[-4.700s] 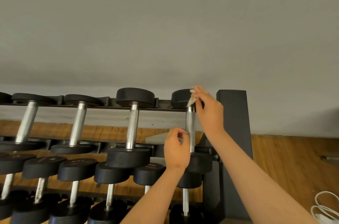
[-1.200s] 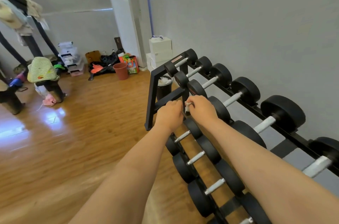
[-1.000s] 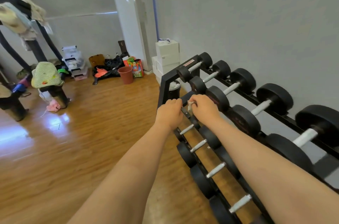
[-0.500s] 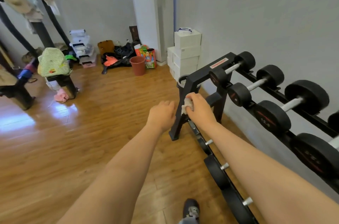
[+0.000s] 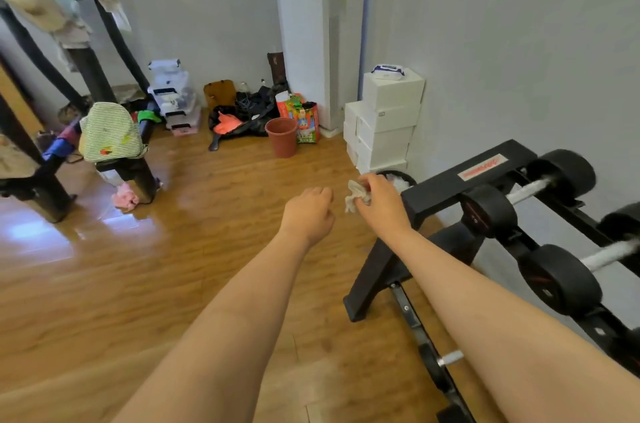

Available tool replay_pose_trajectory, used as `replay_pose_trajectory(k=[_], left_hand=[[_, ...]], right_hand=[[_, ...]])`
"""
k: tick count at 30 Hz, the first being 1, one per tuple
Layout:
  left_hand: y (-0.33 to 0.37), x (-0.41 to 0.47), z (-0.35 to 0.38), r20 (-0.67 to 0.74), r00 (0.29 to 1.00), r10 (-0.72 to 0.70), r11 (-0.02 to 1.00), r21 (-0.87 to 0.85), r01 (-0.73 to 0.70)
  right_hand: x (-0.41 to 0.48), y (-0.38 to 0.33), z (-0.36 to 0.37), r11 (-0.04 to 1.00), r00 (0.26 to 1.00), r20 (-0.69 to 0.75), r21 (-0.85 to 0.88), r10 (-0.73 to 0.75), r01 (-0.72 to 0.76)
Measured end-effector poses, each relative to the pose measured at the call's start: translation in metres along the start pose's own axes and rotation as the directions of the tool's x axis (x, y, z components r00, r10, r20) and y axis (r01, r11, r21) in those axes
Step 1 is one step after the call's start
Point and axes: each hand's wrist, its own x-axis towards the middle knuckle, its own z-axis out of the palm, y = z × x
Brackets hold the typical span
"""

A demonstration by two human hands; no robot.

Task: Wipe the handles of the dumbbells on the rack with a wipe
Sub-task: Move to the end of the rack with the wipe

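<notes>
The right hand (image 5: pixel 382 206) pinches the crumpled white wipe (image 5: pixel 355 195) in the air, near the black metal rack (image 5: pixel 446 185). It looks soft and light; hold it bunched. The left hand (image 5: pixel 308 214) is loosely curled, empty

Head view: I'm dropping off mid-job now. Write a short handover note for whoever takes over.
Left hand: loosely curled, holds nothing, off the rack.
Right hand: pinches the crumpled wipe in the air near the bin by the rack's end.
Dumbbells sit on the rack; neither hand touches them.
Done: which handles are wiped cannot be told.
Left: probably bin this wipe, take a fresh one from the pack, check the remaining handles.
</notes>
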Motion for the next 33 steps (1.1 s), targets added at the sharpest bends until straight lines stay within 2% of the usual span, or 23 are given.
replay_pose_trajectory(k=[5,11,16,22,25,33], left_hand=[[-0.072,0.063,0.016,0.024,0.999,-0.03,0.999,-0.01,0.031],[-0.156,0.146,0.031,0.101,0.993,0.063,0.998,0.011,-0.065],[-0.196,0.224,0.042,0.183,0.97,0.16,0.986,0.023,-0.167],[-0.184,0.312,0.078,0.269,0.904,0.333,0.926,0.087,-0.367],[-0.164,0.361,0.099,0.293,0.87,0.396,0.893,0.099,-0.44],[-0.132,0.476,0.132,0.298,0.829,0.473,0.853,0.082,-0.516]], right_hand=[[0.079,-0.003,0.061,1.0,1.0,0.005,-0.005,-0.001,0.001],[0.159,-0.004,0.128,0.993,0.991,-0.06,0.014,0.121,-0.12],[0.209,0.005,0.155,0.979,0.974,-0.102,0.046,0.202,-0.198],[0.261,0.058,0.148,0.929,0.906,-0.235,-0.027,0.352,-0.368],[0.289,0.098,0.139,0.912,0.881,-0.281,-0.047,0.38,-0.408],[0.354,0.178,0.113,0.845,0.81,-0.316,-0.044,0.494,-0.533]])
